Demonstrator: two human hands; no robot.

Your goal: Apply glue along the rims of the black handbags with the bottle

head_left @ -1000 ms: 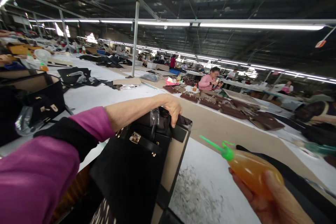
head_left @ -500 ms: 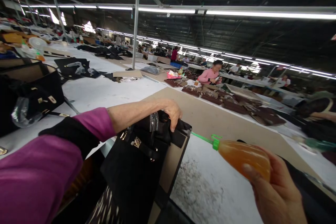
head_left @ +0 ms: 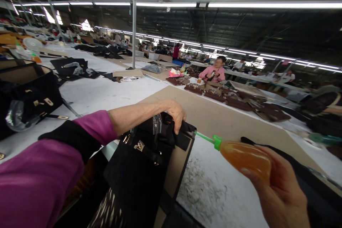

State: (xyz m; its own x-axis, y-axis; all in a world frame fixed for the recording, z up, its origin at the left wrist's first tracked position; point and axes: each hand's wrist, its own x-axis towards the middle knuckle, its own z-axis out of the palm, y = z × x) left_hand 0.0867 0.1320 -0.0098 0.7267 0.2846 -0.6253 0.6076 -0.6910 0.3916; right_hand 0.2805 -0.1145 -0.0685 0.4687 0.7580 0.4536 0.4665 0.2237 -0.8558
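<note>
A black handbag (head_left: 139, 181) with gold fittings lies tilted before me, its tan inner side facing right. Bent fingers of my left hand (head_left: 176, 115) grip its upper part near the plastic-wrapped handle; some fingertips are hidden. My right hand (head_left: 283, 185) is wrapped round a squeeze bottle (head_left: 245, 156) of orange-brown liquid with a green nozzle. The thin nozzle tip points left and meets the black flap at the bag's upper right corner; whether liquid comes out is too small to tell.
Another black bag (head_left: 29, 96) stands at the left. Flat black bag pieces (head_left: 71, 67) lie behind it. Brown pieces (head_left: 235, 96) cover the far table, where a person in pink (head_left: 213, 73) sits. Scraps litter the white tabletop (head_left: 227, 192). A metal post (head_left: 134, 25) rises behind.
The bottle has shifted slightly left in my right hand, its nozzle tip staying at the bag's corner. My left hand has barely moved. The view has tilted down a little.
</note>
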